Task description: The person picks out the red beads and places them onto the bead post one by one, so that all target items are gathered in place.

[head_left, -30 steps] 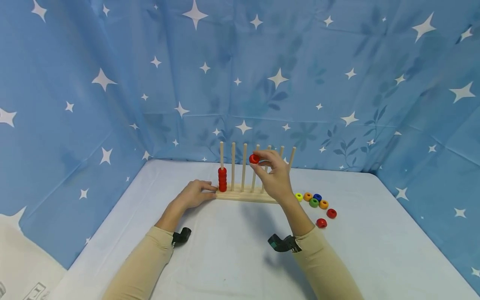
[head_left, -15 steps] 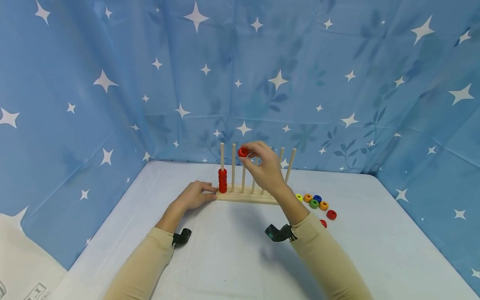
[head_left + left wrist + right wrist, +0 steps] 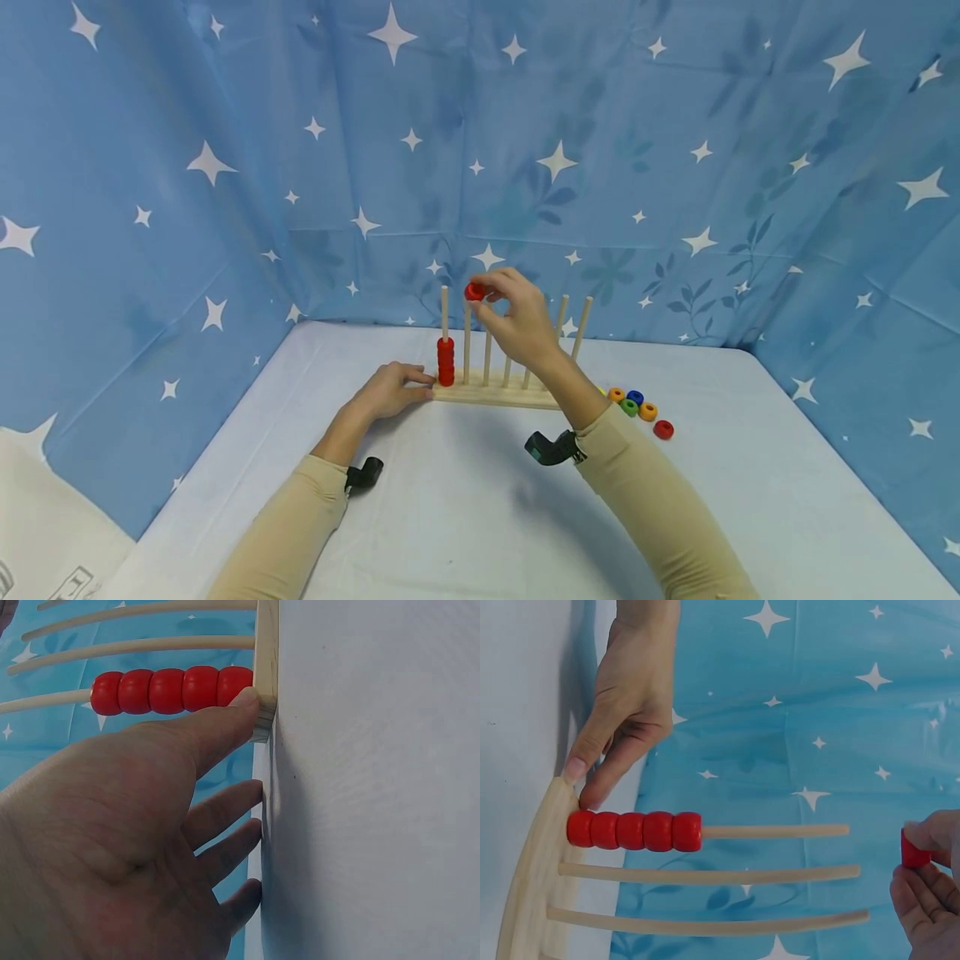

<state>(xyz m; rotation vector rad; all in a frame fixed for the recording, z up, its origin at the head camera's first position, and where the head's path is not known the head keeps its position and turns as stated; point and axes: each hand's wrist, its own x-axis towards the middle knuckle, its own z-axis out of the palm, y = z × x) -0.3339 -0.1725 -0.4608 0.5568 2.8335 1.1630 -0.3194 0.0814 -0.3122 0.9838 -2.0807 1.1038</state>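
Observation:
A wooden bead rack (image 3: 495,398) with several upright pegs stands on the table. Five-like in a tight column, several red beads (image 3: 446,362) sit on its leftmost peg. My left hand (image 3: 385,391) holds the left end of the base, thumb at the front and index finger behind, as the right wrist view shows; its other fingers extend near the tabletop in the left wrist view. Between thumb and fingertips my right hand (image 3: 517,321) pinches another red bead (image 3: 915,850). That bead is above the pegs, apart from the leftmost peg's tip (image 3: 844,830) in the right wrist view.
Right of the rack lie loose beads: orange (image 3: 617,394), blue (image 3: 635,397), green (image 3: 629,407), another orange (image 3: 648,412) and red (image 3: 663,430). A yellow one is mostly hidden by my right forearm. A blue star-patterned curtain (image 3: 480,200) surrounds the white table (image 3: 450,500).
My right hand has moved left and upward with the red bead, from over the middle pegs to near the second peg's top. The left hand stays on the base.

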